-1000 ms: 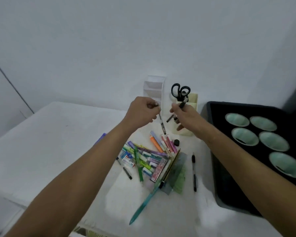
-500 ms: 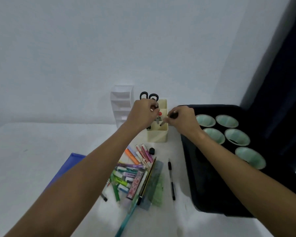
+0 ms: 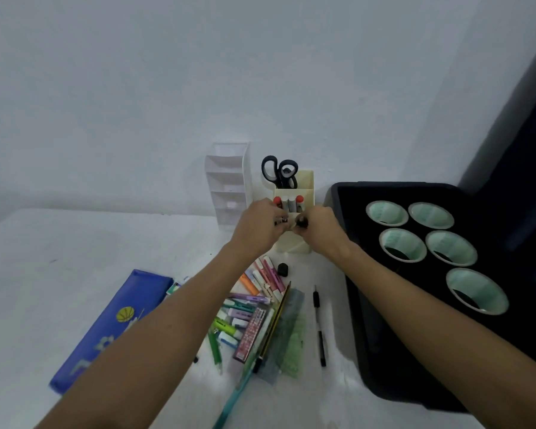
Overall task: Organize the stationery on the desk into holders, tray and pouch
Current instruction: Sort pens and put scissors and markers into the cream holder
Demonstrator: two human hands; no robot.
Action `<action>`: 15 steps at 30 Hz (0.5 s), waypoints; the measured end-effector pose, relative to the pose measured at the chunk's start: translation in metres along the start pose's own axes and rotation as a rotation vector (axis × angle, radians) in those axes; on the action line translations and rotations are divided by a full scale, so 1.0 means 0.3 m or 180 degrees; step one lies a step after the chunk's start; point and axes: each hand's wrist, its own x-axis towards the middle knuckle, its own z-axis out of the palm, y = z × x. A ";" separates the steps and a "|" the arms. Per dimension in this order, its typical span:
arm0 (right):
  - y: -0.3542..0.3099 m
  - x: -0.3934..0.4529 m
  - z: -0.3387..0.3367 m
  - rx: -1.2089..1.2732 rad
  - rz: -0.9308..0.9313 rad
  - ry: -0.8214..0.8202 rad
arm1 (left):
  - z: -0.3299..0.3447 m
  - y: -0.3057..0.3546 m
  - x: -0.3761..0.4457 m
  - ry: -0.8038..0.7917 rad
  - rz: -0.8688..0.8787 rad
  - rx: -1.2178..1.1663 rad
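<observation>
From the head camera, both hands meet right in front of the cream pen holder (image 3: 294, 243) at the back of the white desk (image 3: 75, 274). The left hand (image 3: 260, 226) has its fingers curled around a small dark item, possibly a pen or cap, too blurred to name; the right hand (image 3: 319, 229) pinches a dark round-ended piece (image 3: 301, 223) at the holder's front compartment. Black scissors (image 3: 279, 171) stand handles-up in the rear compartment, red-capped markers (image 3: 288, 203) in the middle one. A clear tiered holder (image 3: 228, 184) stands just left of it. Loose highlighters and pens (image 3: 248, 308) are heaped between the forearms, a black pen (image 3: 319, 326) beside them, a blue pouch (image 3: 112, 326) lying flat at left, a black tray (image 3: 359, 305) with pale green cups (image 3: 403, 244) at right.
</observation>
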 end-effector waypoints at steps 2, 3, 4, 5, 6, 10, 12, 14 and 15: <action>-0.002 0.005 0.007 -0.0093 0.0040 -0.0137 | -0.001 -0.007 -0.007 -0.0008 0.0028 0.0050; -0.006 0.004 0.007 -0.0119 0.0026 -0.0199 | 0.000 -0.011 -0.010 -0.0035 0.0025 0.0072; -0.009 0.003 0.008 -0.0121 0.0004 -0.0246 | 0.001 -0.017 -0.012 -0.0070 0.0008 0.0101; -0.012 0.000 0.005 -0.0103 -0.0001 -0.0276 | 0.003 -0.020 -0.014 -0.0114 -0.0022 0.0134; -0.013 -0.003 0.003 -0.0079 0.0002 -0.0288 | 0.003 -0.023 -0.017 -0.0154 -0.0060 0.0153; -0.035 -0.039 -0.019 0.0055 0.0038 -0.0159 | -0.022 -0.037 -0.040 -0.0139 -0.0177 0.0047; -0.051 -0.064 -0.034 0.0177 0.0027 0.0002 | -0.051 -0.061 -0.060 -0.0038 -0.0307 -0.0105; -0.072 -0.095 -0.048 0.0137 -0.0040 -0.0012 | -0.085 -0.096 -0.098 0.0017 -0.0498 -0.0179; -0.084 -0.113 -0.050 0.0085 -0.0064 -0.0092 | -0.098 -0.117 -0.122 0.0017 -0.0577 -0.0174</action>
